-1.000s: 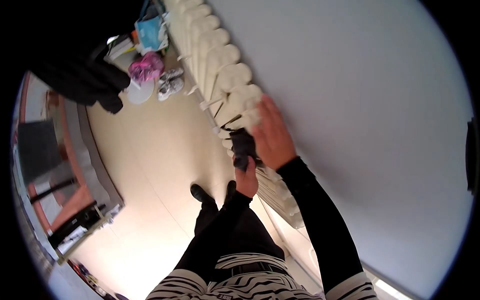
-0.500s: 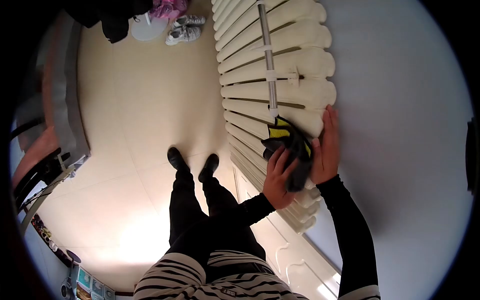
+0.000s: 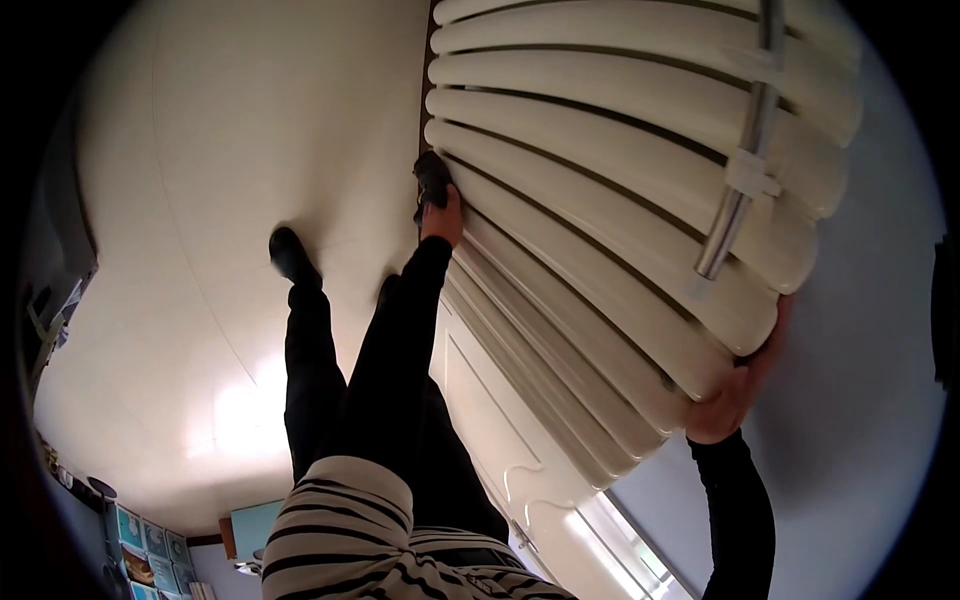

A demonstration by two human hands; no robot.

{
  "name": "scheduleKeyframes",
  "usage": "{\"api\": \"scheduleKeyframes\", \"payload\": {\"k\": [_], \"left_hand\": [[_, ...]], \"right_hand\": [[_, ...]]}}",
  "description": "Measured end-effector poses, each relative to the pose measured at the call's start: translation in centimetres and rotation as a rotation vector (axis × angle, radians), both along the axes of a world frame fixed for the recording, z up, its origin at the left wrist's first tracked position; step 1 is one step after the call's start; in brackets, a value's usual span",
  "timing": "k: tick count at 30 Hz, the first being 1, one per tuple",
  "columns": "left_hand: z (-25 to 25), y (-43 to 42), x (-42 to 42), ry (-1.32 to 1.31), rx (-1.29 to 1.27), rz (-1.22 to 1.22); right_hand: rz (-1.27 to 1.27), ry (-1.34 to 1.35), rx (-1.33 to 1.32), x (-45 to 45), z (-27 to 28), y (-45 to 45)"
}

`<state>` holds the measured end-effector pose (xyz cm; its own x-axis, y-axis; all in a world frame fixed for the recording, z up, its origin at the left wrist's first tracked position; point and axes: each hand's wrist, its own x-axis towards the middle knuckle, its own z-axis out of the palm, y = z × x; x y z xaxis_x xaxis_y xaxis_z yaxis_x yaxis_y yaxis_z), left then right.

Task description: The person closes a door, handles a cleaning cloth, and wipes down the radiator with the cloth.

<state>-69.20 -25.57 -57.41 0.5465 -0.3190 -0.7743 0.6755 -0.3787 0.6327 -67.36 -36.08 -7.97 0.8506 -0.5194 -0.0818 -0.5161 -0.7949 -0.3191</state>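
Note:
My left hand (image 3: 443, 218) reaches down to the lower edge of the cream radiator (image 3: 580, 150), near the floor. Its fingers are closed around a black cloth (image 3: 432, 180), which lies against the ends of the radiator's columns. At the top of the radiator, beside the wall, is my right hand (image 3: 725, 405). That hand touches the column ends with its fingers stretched along the wall side, partly hidden by the radiator. A metal rail (image 3: 735, 205) with white clips runs over the radiator's upper part.
The pale blue wall (image 3: 850, 430) stands to the right. A cream panelled door (image 3: 490, 400) is beyond the radiator's near end. My black shoe (image 3: 290, 252) rests on the beige floor (image 3: 200, 200). Picture boxes (image 3: 150, 550) stand at the lower left.
My left hand has carried the black cloth from the radiator's top down to its lower edge. My right hand remains at the wall side. The view has come closer to the radiator.

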Motion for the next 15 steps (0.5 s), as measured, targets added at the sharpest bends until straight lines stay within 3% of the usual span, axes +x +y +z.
{"api": "scheduleKeyframes", "payload": {"k": [3, 4, 6, 9, 12, 14, 15], "left_hand": [[-0.2, 0.0, 0.0, 0.101, -0.034, -0.043], [1.6, -0.8, -1.4, 0.107, 0.092, 0.046], [8.4, -0.2, -2.4, 0.07, 0.077, 0.126], [19.0, 0.7, -7.0, 0.02, -0.165, 0.248], [33.6, 3.9, -5.0, -0.297, -0.322, 0.111], [38.1, 5.6, -3.0, -0.511, -0.497, -0.166], [39.4, 5.8, -2.3, -0.515, -0.505, -0.182]], "right_hand": [[0.007, 0.028, -0.047, 0.2, 0.1, 0.4], [0.015, 0.027, -0.066, 0.3, 0.1, 0.2], [0.013, 0.015, -0.08, 0.4, -0.2, -0.1], [0.045, -0.011, -0.095, 0.3, -0.3, -0.4], [0.104, 0.004, -0.115, 0.9, 0.4, -0.3], [0.125, 0.0, -0.122, 1.2, 0.9, 0.0], [0.124, -0.003, -0.113, 1.2, 0.9, 0.1]]}}
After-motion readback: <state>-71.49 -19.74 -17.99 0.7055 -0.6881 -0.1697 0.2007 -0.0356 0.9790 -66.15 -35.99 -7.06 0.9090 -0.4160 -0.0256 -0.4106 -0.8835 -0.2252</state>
